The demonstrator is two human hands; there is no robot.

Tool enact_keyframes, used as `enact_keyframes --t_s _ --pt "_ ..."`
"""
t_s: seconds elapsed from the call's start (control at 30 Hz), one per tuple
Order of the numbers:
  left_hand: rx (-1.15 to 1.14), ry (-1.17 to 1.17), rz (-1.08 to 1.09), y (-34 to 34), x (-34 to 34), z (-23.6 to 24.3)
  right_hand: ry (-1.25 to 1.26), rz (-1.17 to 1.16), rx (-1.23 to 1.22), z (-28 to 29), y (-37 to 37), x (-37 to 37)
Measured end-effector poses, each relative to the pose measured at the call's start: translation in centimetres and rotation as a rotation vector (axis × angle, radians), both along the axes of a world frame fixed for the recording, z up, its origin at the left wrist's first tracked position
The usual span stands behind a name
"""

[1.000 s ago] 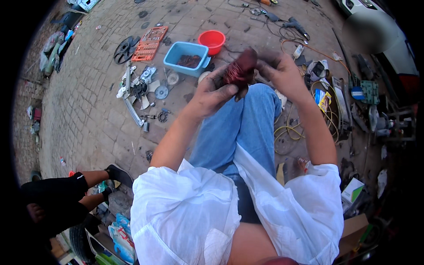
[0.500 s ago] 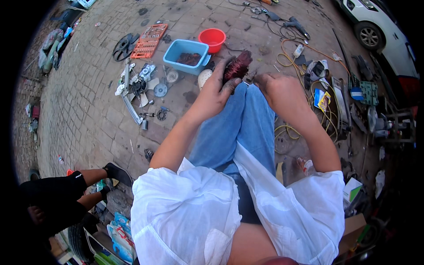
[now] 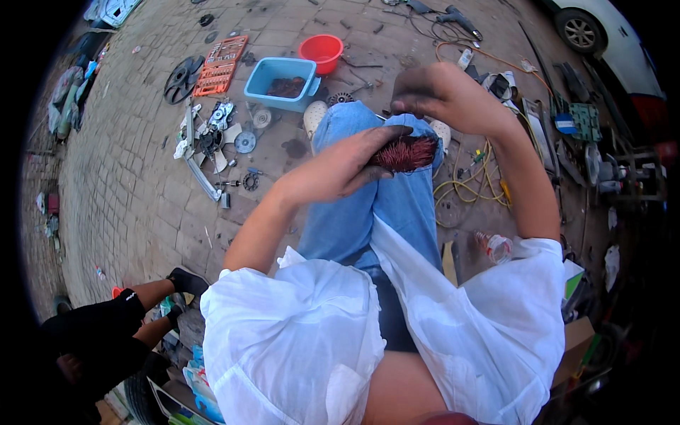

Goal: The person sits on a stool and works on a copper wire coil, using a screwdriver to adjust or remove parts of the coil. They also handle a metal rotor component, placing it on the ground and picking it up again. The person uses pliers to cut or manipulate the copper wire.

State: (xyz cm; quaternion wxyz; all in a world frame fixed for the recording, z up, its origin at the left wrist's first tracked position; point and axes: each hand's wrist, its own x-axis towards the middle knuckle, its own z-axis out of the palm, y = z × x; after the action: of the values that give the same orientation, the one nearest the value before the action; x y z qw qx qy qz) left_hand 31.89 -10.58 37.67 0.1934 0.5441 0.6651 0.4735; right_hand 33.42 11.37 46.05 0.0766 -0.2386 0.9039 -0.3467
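Note:
My left hand (image 3: 347,161) is wrapped round one end of a bundle of dark red copper wire winding (image 3: 407,154), which lies over my jeans near the right knee. Beyond the winding, my right hand (image 3: 435,93) is raised above the knee, its dirty fingers curled inward. Whatever those fingers hold is hidden behind them. In front of my knees a blue plastic basin (image 3: 312,86) has dark reddish-brown pieces in it, with a red bowl (image 3: 321,51) right behind.
Left of the basin lie an orange tool case (image 3: 220,65), a black fan (image 3: 182,80) and dismantled metal parts (image 3: 210,139). Yellow cable (image 3: 464,188) coils on the right, near a green case (image 3: 585,122). Another person's leg (image 3: 152,287) shows at lower left.
My left hand has brought the winding back toward me and to the right, turning it sideways. My right hand has lifted away from it, up and forward. The view has shifted slightly.

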Motion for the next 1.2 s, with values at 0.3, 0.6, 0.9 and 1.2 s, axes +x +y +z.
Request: enact_keyframes --t_s 0.3,0.6,0.9,1.2 --pt "0.302 -0.165 0.337 0.1 1.1 -1.4 -0.099 -0.360 -0.970 -8.4 -3.0 0.7" --pt "0.616 -1.394 0.103 -0.3 0.9 -1.8 0.272 -0.577 -0.823 -9.5 -6.9 3.5" --pt "0.609 -1.457 -0.230 -1.0 2.1 -1.1 -0.090 -0.091 -1.278 -10.3 -3.4 4.0" --pt "0.581 -1.557 -0.256 -0.1 4.1 -1.6 -0.217 -0.031 -1.378 -10.1 -6.0 3.8"
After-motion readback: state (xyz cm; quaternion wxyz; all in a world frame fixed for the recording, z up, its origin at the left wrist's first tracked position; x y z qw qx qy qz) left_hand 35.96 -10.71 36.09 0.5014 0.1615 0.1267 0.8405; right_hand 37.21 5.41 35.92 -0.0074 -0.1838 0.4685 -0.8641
